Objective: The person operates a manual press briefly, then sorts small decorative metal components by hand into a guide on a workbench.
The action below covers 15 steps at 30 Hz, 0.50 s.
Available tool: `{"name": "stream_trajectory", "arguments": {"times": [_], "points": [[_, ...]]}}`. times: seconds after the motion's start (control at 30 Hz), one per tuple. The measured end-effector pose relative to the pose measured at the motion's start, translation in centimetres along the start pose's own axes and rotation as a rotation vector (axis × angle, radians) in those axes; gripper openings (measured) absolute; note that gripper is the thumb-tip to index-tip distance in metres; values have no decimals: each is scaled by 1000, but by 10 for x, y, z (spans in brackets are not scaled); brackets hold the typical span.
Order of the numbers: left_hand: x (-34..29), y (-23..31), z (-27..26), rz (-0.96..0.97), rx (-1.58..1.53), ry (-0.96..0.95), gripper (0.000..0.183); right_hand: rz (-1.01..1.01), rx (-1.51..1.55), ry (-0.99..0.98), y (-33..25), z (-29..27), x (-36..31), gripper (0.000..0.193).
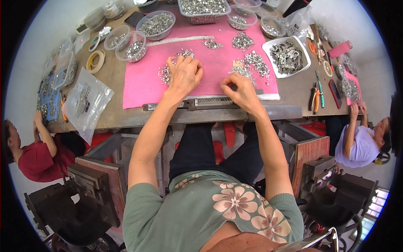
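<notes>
A pink mat (pixel 138 90) lies on the workbench with loose heaps of small silver metal pieces on it. My left hand (pixel 184 75) is over one heap (pixel 164 74), its fingers bent down and drawn together; their tips and anything between them are hidden. Lower right of it, my right hand (pixel 242 91) has thumb and forefinger closed in a pinch, just above a long metal jig (pixel 212 101) at the bench's front edge. Whatever it pinches is too small to make out. Beyond that hand lies another heap of silver pieces (pixel 257 63).
Clear tubs (pixel 157 25) of metal pieces line the back. A white tray (pixel 308 63) stands right, near pliers (pixel 312 98). Tape (pixel 95 61) and a plastic bag (pixel 90 101) lie left. Co-workers sit at both sides, one in a red shirt (pixel 37 161), one in lilac (pixel 357 145).
</notes>
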<state>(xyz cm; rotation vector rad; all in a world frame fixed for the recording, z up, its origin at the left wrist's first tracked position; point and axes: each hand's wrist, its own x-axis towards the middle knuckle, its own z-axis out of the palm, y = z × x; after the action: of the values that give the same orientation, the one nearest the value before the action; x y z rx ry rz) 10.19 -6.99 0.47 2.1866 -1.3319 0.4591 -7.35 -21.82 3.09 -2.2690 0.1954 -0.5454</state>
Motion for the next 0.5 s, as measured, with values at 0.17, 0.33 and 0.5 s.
{"name": "stream_trajectory", "arguments": {"times": [0.17, 0.33, 0.5], "points": [[-14, 26, -22, -7, -232, -143, 7, -87, -108, 3, -7, -8, -38, 10], [-32, 29, -23, -64, -247, -155, 7, -146, -203, 53, -9, -4, -48, 12], [-41, 33, -17, -87, -194, -34, 7, -139, -155, 49, -5, -5, -41, 11]]}}
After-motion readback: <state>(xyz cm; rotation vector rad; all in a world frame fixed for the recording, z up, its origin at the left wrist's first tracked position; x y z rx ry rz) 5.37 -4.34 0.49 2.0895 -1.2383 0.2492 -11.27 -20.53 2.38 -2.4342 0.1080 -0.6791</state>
